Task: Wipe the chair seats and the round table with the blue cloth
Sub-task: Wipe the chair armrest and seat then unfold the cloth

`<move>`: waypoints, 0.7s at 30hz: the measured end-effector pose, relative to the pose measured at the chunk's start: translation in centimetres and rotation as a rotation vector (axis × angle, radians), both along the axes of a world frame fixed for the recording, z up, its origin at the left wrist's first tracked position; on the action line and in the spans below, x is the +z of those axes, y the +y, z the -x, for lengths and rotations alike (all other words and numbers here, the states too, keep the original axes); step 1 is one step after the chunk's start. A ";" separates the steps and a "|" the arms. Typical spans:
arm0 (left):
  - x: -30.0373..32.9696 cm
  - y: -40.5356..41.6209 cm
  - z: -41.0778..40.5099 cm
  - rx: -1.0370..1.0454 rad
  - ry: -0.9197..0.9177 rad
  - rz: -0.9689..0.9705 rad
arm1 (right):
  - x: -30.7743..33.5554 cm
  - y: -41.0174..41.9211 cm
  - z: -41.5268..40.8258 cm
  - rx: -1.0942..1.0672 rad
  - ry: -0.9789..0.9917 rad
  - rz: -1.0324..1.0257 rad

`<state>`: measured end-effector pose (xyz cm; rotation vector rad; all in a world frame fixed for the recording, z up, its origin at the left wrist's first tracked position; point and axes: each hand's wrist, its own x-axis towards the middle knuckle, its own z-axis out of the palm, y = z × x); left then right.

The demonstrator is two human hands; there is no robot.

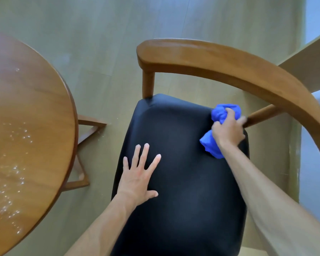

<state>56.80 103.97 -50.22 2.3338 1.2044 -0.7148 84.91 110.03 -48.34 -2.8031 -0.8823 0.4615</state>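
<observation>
Right hand (228, 131) grips bunched blue cloth (219, 126) at far-right corner of black chair seat (183, 172). Left hand (139, 174) flat, fingers spread, bracing seat. Suggest overlapping strokes far to near. Round counter (26, 117), left, shows droplets.

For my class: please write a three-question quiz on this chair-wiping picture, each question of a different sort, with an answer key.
1. True or false: the left hand grips the blue cloth.
2. Multiple choice: where on the black seat is the cloth? A) the near left corner B) the far right corner, by the wooden armrest C) the middle
3. Fill in: the round table lies to the ______ of the chair in the picture.

Key
1. False: the right hand grips the bunched cloth; the left lies flat with fingers spread on the seat.
2. B
3. left
</observation>
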 end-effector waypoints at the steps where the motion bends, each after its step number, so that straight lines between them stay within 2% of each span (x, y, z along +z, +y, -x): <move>1: 0.0 0.0 0.0 0.002 0.002 0.009 | -0.2 1.7 2.2 0.093 -0.011 0.025; 5: 0.2 0.1 -0.2 0.002 0.038 0.029 | 0.1 6.9 13.7 0.672 -0.052 -0.001; 7: 0.3 0.1 -0.2 0.003 0.058 0.030 | 0.2 7.2 18.6 1.066 -0.026 -0.019; 9: 0.2 0.1 -0.2 0.013 0.060 0.035 | 0.0 6.5 20.1 1.364 -0.020 0.032; 10: 0.2 0.2 -0.2 0.013 0.053 0.033 | -0.3 6.3 19.2 1.368 -0.042 0.016; 13: 0.4 0.3 0.0 -0.006 0.046 0.008 | -0.7 6.5 13.4 1.132 -0.115 -0.068; 16: 0.4 0.1 0.0 0.000 0.038 0.002 | -0.2 5.4 3.5 0.788 -0.136 0.055; 18: 0.4 0.0 0.0 -0.005 0.038 -0.007 | 0.3 2.0 -2.9 0.606 -0.155 0.131; 21: 0.2 0.1 -0.1 -0.003 0.029 -0.018 | 1.0 -4.5 -6.7 0.520 -0.167 0.124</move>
